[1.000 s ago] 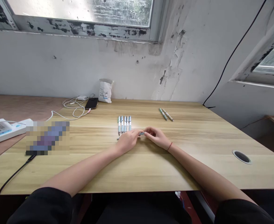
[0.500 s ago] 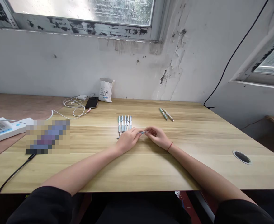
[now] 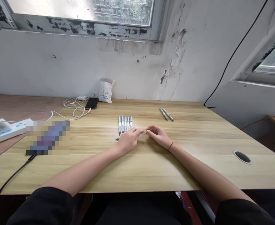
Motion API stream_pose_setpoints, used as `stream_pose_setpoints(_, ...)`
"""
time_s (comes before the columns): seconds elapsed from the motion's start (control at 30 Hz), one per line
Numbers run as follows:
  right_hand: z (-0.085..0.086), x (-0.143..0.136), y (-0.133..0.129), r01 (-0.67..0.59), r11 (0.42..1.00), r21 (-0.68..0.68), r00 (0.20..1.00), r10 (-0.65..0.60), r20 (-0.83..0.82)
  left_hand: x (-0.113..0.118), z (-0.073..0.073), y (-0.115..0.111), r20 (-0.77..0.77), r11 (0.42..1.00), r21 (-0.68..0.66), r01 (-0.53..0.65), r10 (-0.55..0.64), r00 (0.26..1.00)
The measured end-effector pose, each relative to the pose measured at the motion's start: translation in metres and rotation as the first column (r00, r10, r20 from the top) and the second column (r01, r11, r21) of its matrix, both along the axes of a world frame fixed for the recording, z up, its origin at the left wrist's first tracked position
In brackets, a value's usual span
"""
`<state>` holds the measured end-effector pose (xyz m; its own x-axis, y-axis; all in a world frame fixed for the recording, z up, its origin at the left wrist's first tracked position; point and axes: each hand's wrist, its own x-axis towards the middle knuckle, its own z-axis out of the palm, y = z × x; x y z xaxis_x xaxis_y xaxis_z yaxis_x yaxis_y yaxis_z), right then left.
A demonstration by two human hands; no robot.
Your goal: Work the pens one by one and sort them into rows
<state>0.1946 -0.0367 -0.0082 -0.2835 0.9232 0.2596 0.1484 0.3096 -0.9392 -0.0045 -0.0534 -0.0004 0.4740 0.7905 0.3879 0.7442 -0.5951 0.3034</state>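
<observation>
My left hand (image 3: 128,140) is closed around a light-blue pen (image 3: 117,138), which lies crosswise under the palm. One end of the pen sticks out to the left of the hand, the other shows beyond the fingertips on the right. Facing it, my right hand (image 3: 159,137) pinches a small pale piece (image 3: 148,131), perhaps the pen's tip, with a narrow gap between the two hands. Just behind my left hand several blue-and-white pens (image 3: 125,124) lie side by side in a row. Two more pens, a green one (image 3: 163,114) and a brownish one (image 3: 168,115), rest farther back.
A white packet (image 3: 106,90) stands by the wall beside a black phone (image 3: 92,103) with white cables (image 3: 75,106). At left are a blurred-out device (image 3: 47,137) and a power strip (image 3: 9,129). A round cable hole (image 3: 242,157) is at right.
My right hand's fingers have drawn slightly apart from the pen's end, carrying the small piece. My left hand stays nearly in place, with more of the pen's left end showing.
</observation>
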Motion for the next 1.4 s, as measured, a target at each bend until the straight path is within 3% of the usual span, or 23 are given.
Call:
stream_pose_setpoints(0.13,0.004,0.003,0.001,0.031,0.998,-0.051,0.999,-0.032,-0.012,0.0,0.001,0.0,-0.003,1.0,-0.005,-0.005,0.005,1.0)
stream_pose_setpoints(0.33,0.002,0.0,0.001,0.045,0.989,0.143,0.97,-0.077,0.229,0.0,0.001,-0.001,0.003,1.0,0.013,0.002,-0.002,1.0)
stream_pose_setpoints(0.57,0.005,-0.006,-0.008,-0.002,0.983,0.182,0.966,-0.045,0.253,-0.001,0.0,0.0,0.044,0.998,0.044,0.052,-0.054,0.998)
stream_pose_setpoints(0.77,0.007,-0.006,-0.011,-0.022,0.946,0.324,0.935,-0.096,0.342,-0.001,0.0,0.002,0.112,0.981,0.132,0.144,-0.159,0.981)
stream_pose_setpoints(0.97,0.004,-0.007,-0.011,-0.039,0.901,0.431,0.905,-0.151,0.398,-0.002,-0.007,0.008,0.034,0.964,0.219,0.153,-0.164,0.986)
stream_pose_setpoints(1.2,0.0,-0.004,-0.004,0.081,0.934,0.349,0.899,-0.219,0.378,-0.003,-0.013,0.014,0.077,0.963,0.208,0.172,-0.192,0.978)
stream_pose_setpoints(1.4,-0.004,0.0,0.001,0.173,0.968,0.182,0.962,-0.205,0.18,-0.003,-0.011,0.013,0.089,0.969,0.177,0.172,-0.19,0.978)
